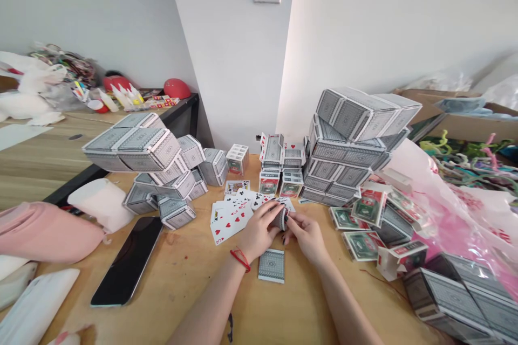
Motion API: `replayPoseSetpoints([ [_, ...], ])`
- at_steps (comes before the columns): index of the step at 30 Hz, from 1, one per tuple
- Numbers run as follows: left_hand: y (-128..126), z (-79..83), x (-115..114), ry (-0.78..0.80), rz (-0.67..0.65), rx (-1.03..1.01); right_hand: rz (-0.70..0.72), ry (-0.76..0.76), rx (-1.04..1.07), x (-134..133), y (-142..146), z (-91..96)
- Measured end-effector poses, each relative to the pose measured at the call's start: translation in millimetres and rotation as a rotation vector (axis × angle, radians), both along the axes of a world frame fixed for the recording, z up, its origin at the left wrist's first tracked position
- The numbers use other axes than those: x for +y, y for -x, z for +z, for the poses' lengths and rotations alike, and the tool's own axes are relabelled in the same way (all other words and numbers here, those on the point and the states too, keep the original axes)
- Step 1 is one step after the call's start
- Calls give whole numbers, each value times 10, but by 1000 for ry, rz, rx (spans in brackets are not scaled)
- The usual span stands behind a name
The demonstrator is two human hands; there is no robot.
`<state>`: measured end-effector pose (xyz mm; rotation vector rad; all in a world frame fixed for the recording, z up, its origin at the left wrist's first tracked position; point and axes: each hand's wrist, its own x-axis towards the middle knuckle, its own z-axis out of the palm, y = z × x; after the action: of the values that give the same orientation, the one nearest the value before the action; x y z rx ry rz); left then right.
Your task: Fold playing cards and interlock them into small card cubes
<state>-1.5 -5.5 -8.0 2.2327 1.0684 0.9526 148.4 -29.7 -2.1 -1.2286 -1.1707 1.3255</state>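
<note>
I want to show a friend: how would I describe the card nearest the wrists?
On the table, look below the left hand and right hand holding a card bundle. Between the forearms lies one card, grey patterned back up, unlike the face-up fan beyond.

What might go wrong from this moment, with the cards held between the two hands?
1. The left hand and right hand pinch a small card bundle at the fingertips; it might slip and scatter onto the face-up cards fanned beside it.
2. The top blocks of the right stack sit tilted; a bump to the table could topple them.
3. A forearm may sweep away the face-down card between the wrists.
</note>
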Motion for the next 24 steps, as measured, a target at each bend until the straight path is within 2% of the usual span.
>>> replayPoseSetpoints([
  [17,-9,-19,-6,8,-7,7,-155,19,-47,16,33,-96],
  [24,-10,6,-18,4,-38,22,-236,-5,-171,-15,58,-62],
])
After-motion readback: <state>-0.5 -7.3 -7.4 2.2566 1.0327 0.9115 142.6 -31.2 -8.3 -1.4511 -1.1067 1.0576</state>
